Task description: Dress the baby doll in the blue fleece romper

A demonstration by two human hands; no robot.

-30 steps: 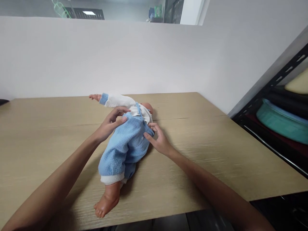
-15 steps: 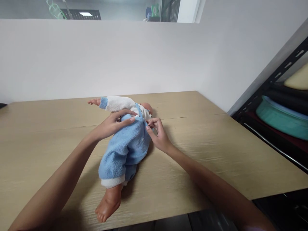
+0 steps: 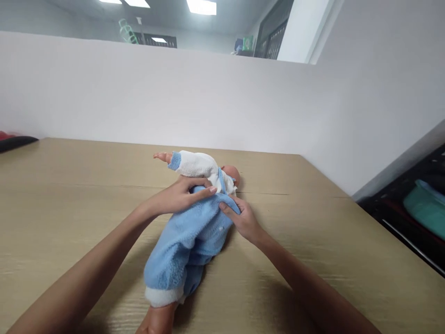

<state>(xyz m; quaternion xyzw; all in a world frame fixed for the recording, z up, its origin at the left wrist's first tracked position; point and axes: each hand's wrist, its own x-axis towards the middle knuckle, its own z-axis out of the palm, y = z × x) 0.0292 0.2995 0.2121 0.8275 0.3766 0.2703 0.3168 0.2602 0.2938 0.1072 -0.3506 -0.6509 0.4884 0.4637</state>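
Observation:
A baby doll (image 3: 203,164) lies on its side on the wooden table, head away from me and one bare foot towards me. It wears a white fleece top with a blue cuff and blue fleece pants (image 3: 191,227) with white hems. My left hand (image 3: 181,192) grips the doll at the waist, its thumb along the top of the pants and its other fingers over the doll's side. With thumb and fingers, my right hand (image 3: 241,215) pinches the edge of the pants at the waist. The doll's face is turned away.
The wooden table (image 3: 313,241) meets a white wall (image 3: 174,97) at the back. Right of the table stands a black shelf (image 3: 385,204) with a teal container (image 3: 427,206). A black object (image 3: 17,143) shows at the far left edge.
The view has tilted up and shifted left, so everything appears lower and further right. My right hand has spread a flap of the pants' waist edge outward. My left hand stays on the waist.

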